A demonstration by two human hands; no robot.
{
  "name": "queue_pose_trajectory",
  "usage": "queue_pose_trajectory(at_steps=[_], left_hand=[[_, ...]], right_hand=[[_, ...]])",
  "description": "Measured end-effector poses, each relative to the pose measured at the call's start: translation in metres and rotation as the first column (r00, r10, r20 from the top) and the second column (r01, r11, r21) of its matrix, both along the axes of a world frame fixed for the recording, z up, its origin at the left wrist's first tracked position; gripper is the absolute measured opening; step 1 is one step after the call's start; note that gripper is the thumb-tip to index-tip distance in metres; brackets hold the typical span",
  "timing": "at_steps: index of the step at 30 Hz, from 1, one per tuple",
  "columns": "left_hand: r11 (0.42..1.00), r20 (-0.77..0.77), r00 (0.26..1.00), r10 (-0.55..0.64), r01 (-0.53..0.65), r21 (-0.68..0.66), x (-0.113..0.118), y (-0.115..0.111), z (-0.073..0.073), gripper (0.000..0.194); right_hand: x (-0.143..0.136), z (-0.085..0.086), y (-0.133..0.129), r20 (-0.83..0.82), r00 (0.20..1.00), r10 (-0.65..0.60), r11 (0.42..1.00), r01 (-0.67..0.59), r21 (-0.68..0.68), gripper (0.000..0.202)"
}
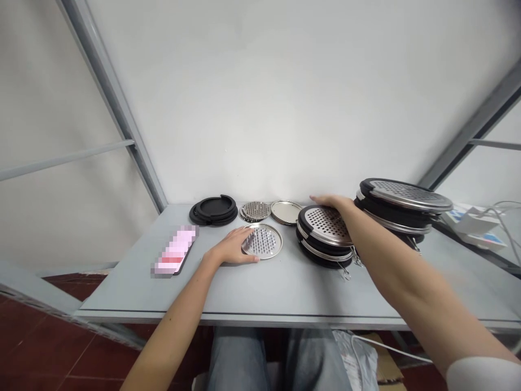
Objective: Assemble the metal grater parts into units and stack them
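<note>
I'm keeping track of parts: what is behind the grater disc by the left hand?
Behind the grater disc are stacked perforated discs and, further right, round metal pieces, with the wall beyond. The topmost ones cover most of whatever lies beneath.

Illumination was bright, neutral and diffuse, apparently from overhead; the source lay outside the view. The white wall (264, 98) was lit almost evenly. Soft shadows fell on the grey tabletop (260, 296) beside the left hand (232, 248) and in front of the nearer grater stack (325, 224). Small highlights marked the teeth of the grater disc (266, 244), while the black rings (214, 208) showed little surface detail. Below, the red tiled floor (40, 342) was dim. Wide-angle distortion splayed the metal post (112, 98) outward and enlarged the right forearm (419, 282) toward the edge. Coarse pixelation masked the phone screen (177, 250).
</note>
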State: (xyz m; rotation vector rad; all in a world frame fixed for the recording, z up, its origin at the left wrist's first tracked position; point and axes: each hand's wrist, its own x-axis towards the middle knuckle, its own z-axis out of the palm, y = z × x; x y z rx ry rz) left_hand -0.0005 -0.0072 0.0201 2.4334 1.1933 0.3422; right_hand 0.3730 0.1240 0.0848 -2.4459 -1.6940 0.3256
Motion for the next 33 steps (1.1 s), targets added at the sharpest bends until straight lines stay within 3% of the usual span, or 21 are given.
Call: queue_pose_trajectory(at_steps=[2,4,9,13,19,23,30,32,33], left_hand=[[1.0,-0.001,1.0,-0.011,0.011,0.01,0.0,0.001,-0.001,0.101],[1.0,-0.005,1.0,-0.016,0.016,0.013,0.0,0.001,-0.001,0.102],[1.0,-0.018,1.0,0.006,-0.006,-0.006,0.0,0.0,-0.001,0.103],[1.0,-0.019,1.0,0.013,-0.013,-0.003,0.0,0.001,-0.003,0.103],[1.0,-0.017,1.0,0.01,-0.01,0.009,0.0,0.001,-0.003,0.103],[1.0,-0.023,0.999,0.025,-0.025,0.006,0.001,0.001,-0.003,0.103],[0.999,0.015,1.0,0.019,-0.019,0.032,-0.001,0.006,-0.011,0.103],[0.998,0.055,0.998,-0.009,0.006,0.057,-0.001,0.006,-0.012,0.103],[0.998,0.083,0.996,-0.021,0.016,0.067,-0.001,0.006,-0.012,0.104]], right_hand=[[-0.001,0.002,0.001,0.009,1.0,-0.013,0.992,0.014,-0.129,0.064],[-0.004,0.005,0.0,0.032,0.999,-0.004,0.986,0.01,-0.169,0.065],[-0.008,0.012,-0.008,0.076,0.997,0.012,0.992,-0.003,-0.127,0.046],[-0.005,0.013,-0.012,0.107,0.994,0.01,0.997,-0.002,-0.076,0.044],[-0.002,0.011,-0.009,0.11,0.988,0.106,0.994,-0.107,0.0,0.032],[-0.017,0.024,-0.014,0.147,0.98,0.134,0.984,-0.15,0.098,0.035],[-0.055,0.075,-0.035,0.249,0.961,0.123,0.921,-0.204,0.331,0.038],[-0.069,0.083,-0.047,0.24,0.957,0.16,0.852,-0.257,0.456,0.042],[-0.077,0.086,-0.054,0.238,0.949,0.208,0.783,-0.308,0.541,0.042]])
